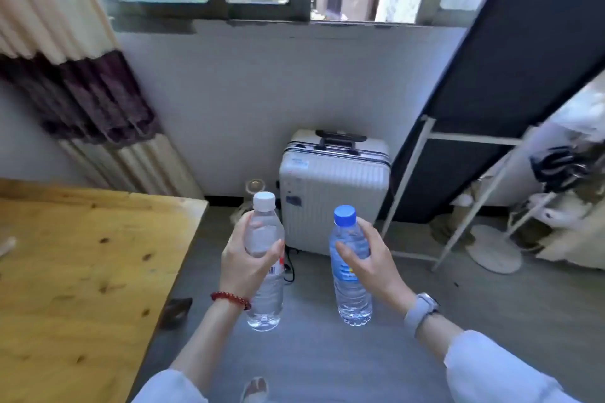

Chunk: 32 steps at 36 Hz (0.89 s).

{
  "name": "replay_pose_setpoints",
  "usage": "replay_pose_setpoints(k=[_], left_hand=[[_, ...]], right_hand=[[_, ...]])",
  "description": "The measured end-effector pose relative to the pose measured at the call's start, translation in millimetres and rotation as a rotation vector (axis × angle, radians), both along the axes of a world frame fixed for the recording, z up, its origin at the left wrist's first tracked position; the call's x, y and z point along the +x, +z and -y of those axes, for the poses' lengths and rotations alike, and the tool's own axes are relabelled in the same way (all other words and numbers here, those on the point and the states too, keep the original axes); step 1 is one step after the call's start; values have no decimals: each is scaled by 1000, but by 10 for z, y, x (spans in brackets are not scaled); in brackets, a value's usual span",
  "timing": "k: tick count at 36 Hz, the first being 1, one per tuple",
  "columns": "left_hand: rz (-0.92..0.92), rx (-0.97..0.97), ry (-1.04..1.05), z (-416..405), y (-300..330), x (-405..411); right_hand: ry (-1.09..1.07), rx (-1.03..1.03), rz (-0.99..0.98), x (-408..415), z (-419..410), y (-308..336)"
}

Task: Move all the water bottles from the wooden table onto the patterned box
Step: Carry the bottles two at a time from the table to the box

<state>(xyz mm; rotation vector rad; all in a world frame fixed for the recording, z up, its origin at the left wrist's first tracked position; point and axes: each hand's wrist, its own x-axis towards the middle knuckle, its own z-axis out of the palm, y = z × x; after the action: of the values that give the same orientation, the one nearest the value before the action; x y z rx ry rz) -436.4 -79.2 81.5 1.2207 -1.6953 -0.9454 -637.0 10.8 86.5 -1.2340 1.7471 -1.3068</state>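
Note:
My left hand point(244, 260) grips a clear water bottle with a white cap point(265, 291) around its upper body. A second clear bottle, blue-capped with a blue label point(352, 291), is gripped the same way by my right hand point(373, 260). Both bottles are upright and held in the air over the grey floor, to the right of the wooden table point(82, 271). No patterned box is in view.
A white ribbed suitcase point(334, 193) stands against the wall straight ahead, with a cable on the floor beside it. A white metal rack point(458, 193) with clothes and a fan base point(494, 249) fill the right side. A curtain point(82, 82) hangs at left.

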Motion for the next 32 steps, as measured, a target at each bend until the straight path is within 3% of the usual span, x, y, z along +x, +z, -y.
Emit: replay_pose_setpoints(k=[13, 20, 32], left_hand=[[67, -52, -724, -980, 40, -3583], [116, -29, -983, -1751, -186, -5577], [178, -103, -1473, -4057, -13, -8657]], right_hand=[[-652, 126, 16, -2618, -1925, -150], [-961, 173, -6, -4057, -3021, -235], [-1460, 144, 29, -5877, -5330, -54]])
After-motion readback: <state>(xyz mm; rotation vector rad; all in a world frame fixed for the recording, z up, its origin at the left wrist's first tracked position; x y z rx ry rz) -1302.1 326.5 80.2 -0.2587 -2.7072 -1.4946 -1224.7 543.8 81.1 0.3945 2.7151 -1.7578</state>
